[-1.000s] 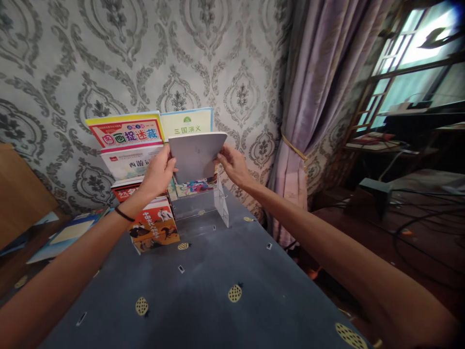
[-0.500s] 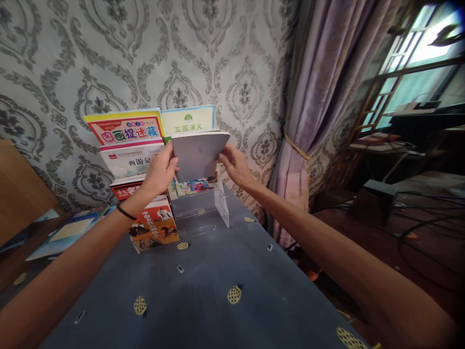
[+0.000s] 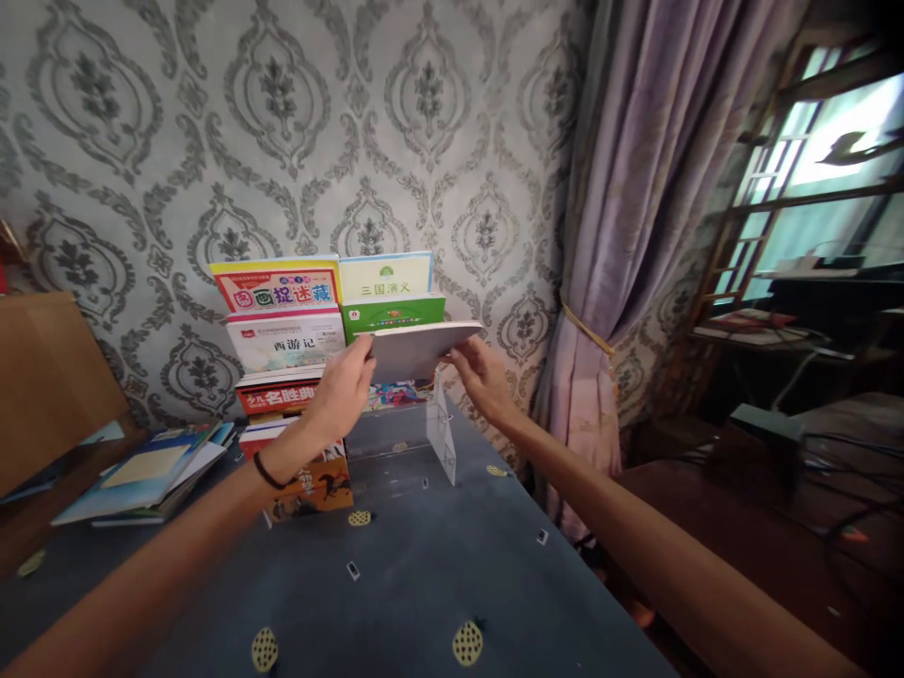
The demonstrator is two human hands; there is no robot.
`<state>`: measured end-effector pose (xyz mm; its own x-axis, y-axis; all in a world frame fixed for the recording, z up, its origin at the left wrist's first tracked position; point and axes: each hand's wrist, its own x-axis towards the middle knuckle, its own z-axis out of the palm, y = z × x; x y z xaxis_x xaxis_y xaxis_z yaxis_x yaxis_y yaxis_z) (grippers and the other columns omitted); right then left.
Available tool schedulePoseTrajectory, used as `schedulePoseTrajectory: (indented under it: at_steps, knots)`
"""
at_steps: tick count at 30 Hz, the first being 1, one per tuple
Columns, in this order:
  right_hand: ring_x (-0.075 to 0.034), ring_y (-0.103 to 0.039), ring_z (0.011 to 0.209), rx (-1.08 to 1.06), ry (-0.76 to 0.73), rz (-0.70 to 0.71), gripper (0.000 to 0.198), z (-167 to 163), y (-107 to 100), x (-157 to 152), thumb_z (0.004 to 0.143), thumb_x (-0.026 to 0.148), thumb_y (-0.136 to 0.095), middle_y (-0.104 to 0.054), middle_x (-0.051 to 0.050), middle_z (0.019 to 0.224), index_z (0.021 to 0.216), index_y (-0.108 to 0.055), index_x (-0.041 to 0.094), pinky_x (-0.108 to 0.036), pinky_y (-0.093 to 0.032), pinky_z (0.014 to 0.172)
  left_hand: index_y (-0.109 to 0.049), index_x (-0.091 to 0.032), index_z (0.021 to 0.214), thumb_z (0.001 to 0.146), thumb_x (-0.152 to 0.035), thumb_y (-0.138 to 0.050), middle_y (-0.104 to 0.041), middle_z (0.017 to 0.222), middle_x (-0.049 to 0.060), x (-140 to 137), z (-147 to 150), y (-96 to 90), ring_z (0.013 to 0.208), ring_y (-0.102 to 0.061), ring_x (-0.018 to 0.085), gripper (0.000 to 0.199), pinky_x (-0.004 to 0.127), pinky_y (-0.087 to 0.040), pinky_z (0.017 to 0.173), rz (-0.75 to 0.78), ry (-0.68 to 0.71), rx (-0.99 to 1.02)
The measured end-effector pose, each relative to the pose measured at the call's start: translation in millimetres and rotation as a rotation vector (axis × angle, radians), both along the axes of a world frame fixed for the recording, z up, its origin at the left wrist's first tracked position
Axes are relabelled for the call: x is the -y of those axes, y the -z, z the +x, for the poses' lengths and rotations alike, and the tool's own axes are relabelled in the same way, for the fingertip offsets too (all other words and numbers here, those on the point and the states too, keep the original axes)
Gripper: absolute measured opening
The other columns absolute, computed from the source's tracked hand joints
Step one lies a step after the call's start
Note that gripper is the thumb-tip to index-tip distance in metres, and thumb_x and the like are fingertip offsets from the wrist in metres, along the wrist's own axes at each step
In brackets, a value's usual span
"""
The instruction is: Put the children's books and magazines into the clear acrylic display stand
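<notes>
Between my two hands is a grey-backed book [image 3: 416, 354], tilted, its long pale edge facing up. My left hand [image 3: 345, 391] grips its left end, and my right hand [image 3: 481, 375] pinches its right end. It hovers in front of a clear book rack [image 3: 442, 438] whose tiers hold upright books. Behind it stand a green book [image 3: 395, 309] and a pale book with blue edges [image 3: 385, 275]. The left column has a yellow-and-red book [image 3: 279, 287], a white book [image 3: 286, 344], a red book [image 3: 272, 397] and an orange book [image 3: 317, 490], partly hidden by my left arm.
The rack stands on a dark blue patterned tablecloth [image 3: 410, 584] against a wallpapered wall [image 3: 282, 122]. A pile of flat books [image 3: 152, 471] and a wooden box-like piece [image 3: 60, 377] are at left. A purple curtain [image 3: 621, 207] hangs right of the table; cables lie beyond.
The grey-backed book has tipped flatter and dropped a little relative to the rack, uncovering the green book behind it. Both hands keep their hold. The camera view has shifted.
</notes>
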<state>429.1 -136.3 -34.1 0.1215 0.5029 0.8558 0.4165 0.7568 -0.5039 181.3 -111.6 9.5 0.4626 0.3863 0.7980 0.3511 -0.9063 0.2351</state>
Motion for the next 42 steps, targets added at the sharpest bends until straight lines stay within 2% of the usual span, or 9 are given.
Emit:
schedulePoseTrajectory:
  at_steps: [6, 10, 15, 18, 22, 26, 33, 40, 42]
  knots:
    - [-0.024, -0.067, 0.101, -0.038, 0.019, 0.040, 0.037, -4.5, -11.2, 20.8, 0.093, 0.057, -0.061, -0.070, -0.007, 0.109, 0.113, -0.063, 0.025, -0.045, -0.061, 0.090, -0.049, -0.023, 0.092, 0.096, -0.016, -0.045, -0.059, 0.081, 0.002, 22.1, -4.0, -19.3, 0.078, -0.065, 0.022, 0.009, 0.034, -0.053, 0.072, 0.079, 0.041, -0.022]
    - [-0.022, -0.067, 0.092, -0.019, 0.024, 0.034, 0.036, -9.8, -14.0, 26.7, 0.093, 0.058, -0.061, -0.070, -0.006, 0.101, 0.105, -0.064, 0.024, -0.042, -0.063, 0.084, -0.051, -0.022, 0.092, 0.092, -0.013, -0.048, -0.057, 0.079, 0.001, 18.2, -10.4, -28.8, 0.073, -0.065, 0.019, 0.009, 0.032, -0.056, 0.069, -0.003, 0.071, -0.013]
    - [-0.020, -0.066, 0.086, 0.009, -0.017, 0.014, 0.031, -18.5, -8.2, 32.9, 0.094, 0.053, -0.062, -0.068, -0.005, 0.096, 0.101, -0.064, 0.023, -0.039, -0.062, 0.081, -0.051, -0.022, 0.092, 0.090, -0.013, -0.046, -0.055, 0.079, 0.000, 14.0, -18.7, -23.9, 0.073, -0.062, 0.017, 0.011, 0.032, -0.059, 0.068, -0.126, 0.144, 0.015]
    - [-0.020, -0.067, 0.082, 0.008, -0.011, -0.058, 0.033, -18.9, 4.1, 39.8, 0.093, 0.054, -0.063, -0.068, -0.004, 0.090, 0.099, -0.064, 0.021, -0.039, -0.061, 0.079, -0.048, -0.023, 0.089, 0.091, -0.014, -0.045, -0.054, 0.076, -0.001, 22.6, -23.7, -13.2, 0.072, -0.063, 0.018, 0.010, 0.031, -0.056, 0.066, -0.141, 0.125, -0.011]
    - [-0.021, -0.068, 0.074, 0.000, 0.103, -0.161, 0.038, -12.8, 30.8, 52.8, 0.088, 0.058, -0.067, -0.072, -0.004, 0.082, 0.092, -0.068, 0.020, -0.037, -0.059, 0.070, -0.043, -0.024, 0.085, 0.095, -0.017, -0.044, -0.057, 0.076, 0.000, 37.3, -26.7, 6.5, 0.076, -0.064, 0.021, 0.012, 0.031, -0.049, 0.066, -0.095, 0.081, -0.100]
    - [-0.023, -0.070, 0.070, -0.033, 0.163, -0.194, 0.039, -9.7, 53.5, 68.5, 0.085, 0.060, -0.068, -0.074, -0.005, 0.075, 0.084, -0.072, 0.021, -0.036, -0.058, 0.067, -0.043, -0.024, 0.086, 0.098, -0.020, -0.041, -0.058, 0.078, 0.000, 40.6, -25.3, 22.3, 0.075, -0.061, 0.020, 0.013, 0.030, -0.046, 0.068, -0.061, 0.108, -0.146]
    - [-0.025, -0.071, 0.069, -0.098, 0.254, -0.226, 0.038, -12.5, 72.0, 86.4, 0.082, 0.061, -0.070, -0.075, -0.005, 0.074, 0.079, -0.073, 0.023, -0.037, -0.059, 0.063, -0.052, -0.022, 0.093, 0.098, -0.023, -0.043, -0.064, 0.088, 0.004, 34.1, -23.6, 25.4, 0.082, -0.062, 0.021, 0.010, 0.032, -0.048, 0.074, -0.056, 0.195, -0.287]
    - [-0.028, -0.071, 0.070, -0.141, 0.332, -0.373, 0.042, -8.2, 98.8, 99.2, 0.074, 0.066, -0.073, -0.077, -0.008, 0.075, 0.077, -0.076, 0.024, -0.040, -0.059, 0.063, -0.055, -0.019, 0.096, 0.099, -0.021, -0.045, -0.065, 0.094, 0.008, 44.1, -25.1, 30.6, 0.088, -0.063, 0.023, 0.010, 0.033, -0.047, 0.078, -0.083, 0.183, -0.448]
    - [-0.030, -0.073, 0.075, -0.139, 0.366, -0.429, 0.044, -7.4, 106.8, 101.3, 0.073, 0.066, -0.072, -0.078, -0.009, 0.079, 0.080, -0.077, 0.023, -0.043, -0.060, 0.069, -0.055, -0.019, 0.095, 0.100, -0.020, -0.043, -0.065, 0.095, 0.008, 46.3, -27.0, 34.0, 0.089, -0.063, 0.023, 0.012, 0.033, -0.046, 0.079, -0.094, 0.194, -0.475]
